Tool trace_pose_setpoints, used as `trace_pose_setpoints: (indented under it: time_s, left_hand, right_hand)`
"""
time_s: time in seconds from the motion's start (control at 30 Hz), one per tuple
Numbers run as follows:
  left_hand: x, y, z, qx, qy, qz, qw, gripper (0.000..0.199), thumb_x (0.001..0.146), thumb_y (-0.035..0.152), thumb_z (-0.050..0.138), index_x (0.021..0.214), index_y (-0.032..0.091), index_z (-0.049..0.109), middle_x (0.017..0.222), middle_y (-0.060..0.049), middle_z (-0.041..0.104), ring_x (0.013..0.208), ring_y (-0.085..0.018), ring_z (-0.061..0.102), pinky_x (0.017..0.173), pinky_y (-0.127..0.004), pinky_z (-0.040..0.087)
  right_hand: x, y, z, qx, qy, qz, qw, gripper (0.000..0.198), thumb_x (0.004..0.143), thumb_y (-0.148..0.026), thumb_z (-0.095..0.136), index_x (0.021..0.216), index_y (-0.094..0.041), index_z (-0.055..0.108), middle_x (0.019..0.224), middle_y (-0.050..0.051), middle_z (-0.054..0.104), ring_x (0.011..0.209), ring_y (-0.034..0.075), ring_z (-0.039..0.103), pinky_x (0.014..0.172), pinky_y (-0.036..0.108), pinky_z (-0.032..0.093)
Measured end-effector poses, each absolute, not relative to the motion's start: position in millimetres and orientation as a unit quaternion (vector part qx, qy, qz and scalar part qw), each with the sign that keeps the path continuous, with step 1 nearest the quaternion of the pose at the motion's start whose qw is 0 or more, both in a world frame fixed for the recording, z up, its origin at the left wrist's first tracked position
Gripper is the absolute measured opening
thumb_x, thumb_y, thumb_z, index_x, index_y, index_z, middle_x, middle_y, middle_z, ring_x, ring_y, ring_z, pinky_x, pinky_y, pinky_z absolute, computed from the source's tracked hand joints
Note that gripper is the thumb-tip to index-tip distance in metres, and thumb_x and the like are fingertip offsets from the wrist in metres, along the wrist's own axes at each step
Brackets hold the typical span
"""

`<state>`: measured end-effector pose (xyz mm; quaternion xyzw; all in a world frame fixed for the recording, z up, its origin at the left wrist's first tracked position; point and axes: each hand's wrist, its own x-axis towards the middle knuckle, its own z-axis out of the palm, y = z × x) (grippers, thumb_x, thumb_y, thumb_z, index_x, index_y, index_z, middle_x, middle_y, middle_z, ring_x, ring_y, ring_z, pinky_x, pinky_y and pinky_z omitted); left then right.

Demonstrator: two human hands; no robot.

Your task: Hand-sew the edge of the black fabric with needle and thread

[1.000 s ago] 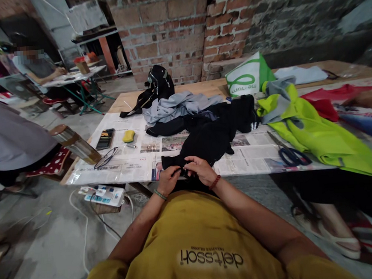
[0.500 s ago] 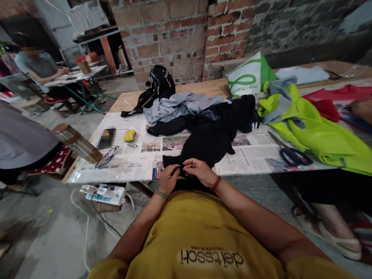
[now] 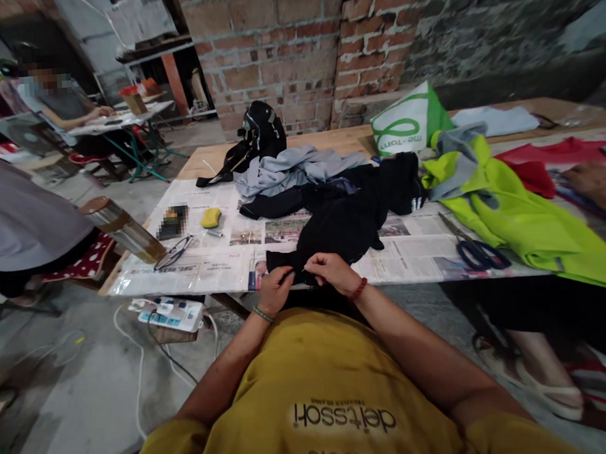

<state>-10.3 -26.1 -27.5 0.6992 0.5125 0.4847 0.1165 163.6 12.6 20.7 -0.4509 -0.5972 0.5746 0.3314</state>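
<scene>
A black garment (image 3: pixel 341 225) lies spread over the newspaper-covered table (image 3: pixel 212 269), its near edge hanging at the table's front. My left hand (image 3: pixel 275 289) and my right hand (image 3: pixel 334 273) sit close together at that near edge, both pinching the black cloth between fingers and thumb. A green band is on my left wrist, a red one on my right. Whether a small tool is between my fingers is too small to tell.
Blue-handled scissors (image 3: pixel 476 254), a neon yellow garment (image 3: pixel 523 220) and red cloth (image 3: pixel 549 158) lie to the right, where another person's hand (image 3: pixel 601 186) rests. Glasses (image 3: pixel 173 252), a yellow sponge (image 3: pixel 210 217), a grey garment (image 3: pixel 293 168), a black bag (image 3: pixel 258 134) and a green-white bag (image 3: pixel 405 124) sit farther off. A power strip (image 3: pixel 170 313) lies on the floor.
My hands stay at the garment's near edge with small finger movements; the view has shifted slightly. The other person's hand at right moved a little.
</scene>
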Motion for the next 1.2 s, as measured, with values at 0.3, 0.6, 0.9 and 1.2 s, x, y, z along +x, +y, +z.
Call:
trace_pose_setpoints:
  time_s: [0.3, 0.6, 0.9, 1.2]
  left_hand:
    - [-11.3, -26.6, -25.2, 0.717, 0.500, 0.475, 0.105, 0.013, 0.081, 0.021, 0.056, 0.088, 0.016, 0.066, 0.080, -0.004, 0.070, 0.071, -0.013, 0.063, 0.065, -0.025, 0.052]
    - [-10.7, -24.1, -26.8, 0.710, 0.504, 0.473, 0.137, 0.012, 0.081, 0.022, 0.057, 0.086, 0.016, 0.066, 0.076, -0.003, 0.069, 0.067, -0.012, 0.062, 0.061, -0.023, 0.049]
    - [-12.1, -24.0, -25.2, 0.697, 0.522, 0.466, 0.155, 0.010, 0.080, 0.021, 0.058, 0.084, 0.016, 0.066, 0.073, -0.002, 0.068, 0.061, -0.010, 0.059, 0.058, -0.021, 0.047]
    - [-13.5, -25.6, -23.9, 0.694, 0.525, 0.464, 0.166, 0.011, 0.079, 0.020, 0.058, 0.082, 0.016, 0.068, 0.072, -0.002, 0.068, 0.061, -0.011, 0.058, 0.058, -0.021, 0.046]
  right_hand:
    - [148.7, 5.7, 18.5, -0.437, -0.581, 0.572, 0.380, 0.020, 0.067, -0.036, 0.059, 0.070, -0.016, 0.060, 0.056, -0.005, 0.056, 0.038, 0.004, 0.043, 0.039, 0.018, 0.033]
    - [138.9, 18.1, 12.6, -0.457, -0.485, 0.601, 0.442, 0.015, 0.066, -0.031, 0.057, 0.066, -0.017, 0.050, 0.056, -0.005, 0.056, 0.033, 0.003, 0.039, 0.034, 0.016, 0.027]
    - [127.9, 15.0, 9.9, -0.458, -0.489, 0.584, 0.457, 0.011, 0.068, -0.026, 0.055, 0.065, -0.017, 0.050, 0.054, -0.006, 0.055, 0.032, 0.003, 0.040, 0.032, 0.016, 0.028]
    - [148.6, 47.4, 26.9, -0.461, -0.412, 0.590, 0.519, 0.015, 0.069, -0.026, 0.060, 0.066, -0.017, 0.049, 0.052, -0.006, 0.055, 0.032, 0.003, 0.043, 0.031, 0.015, 0.027]
